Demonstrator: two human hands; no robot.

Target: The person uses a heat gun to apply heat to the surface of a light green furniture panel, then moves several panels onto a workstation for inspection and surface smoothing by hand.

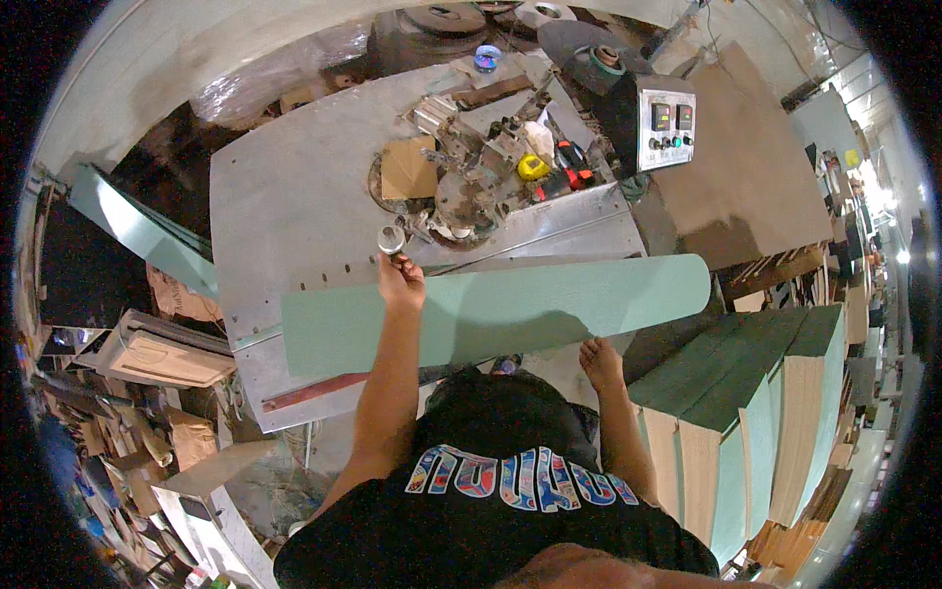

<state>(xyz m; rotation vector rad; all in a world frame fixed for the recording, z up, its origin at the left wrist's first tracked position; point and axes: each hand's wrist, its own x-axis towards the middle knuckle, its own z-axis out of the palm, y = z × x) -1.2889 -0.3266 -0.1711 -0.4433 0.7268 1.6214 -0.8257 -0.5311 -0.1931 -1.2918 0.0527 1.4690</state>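
Observation:
A long pale-green board (pixel 491 309) lies across the metal worktable in front of me, square at its left end and rounded at its right. My left hand (pixel 402 285) is over the board's far edge, fingers closed around a small round-topped, silvery, knob-like piece (pixel 392 239); its exact kind is not clear. At the near edge, right of the middle, my right hand (pixel 601 365) has its fingers curled in and pinched against the board. Past the left hand stands a metal machine head (pixel 461 196) with a square brown board piece (pixel 409 169) on it.
On the grey metal table (pixel 285 187) lie a yellow tape measure (pixel 533 167) and a red-and-black tool (pixel 569 172). A control box (pixel 667 130) stands at the back right. Stacked green-faced boards (pixel 736 393) fill the right side. More panels (pixel 167 348) lean at the left.

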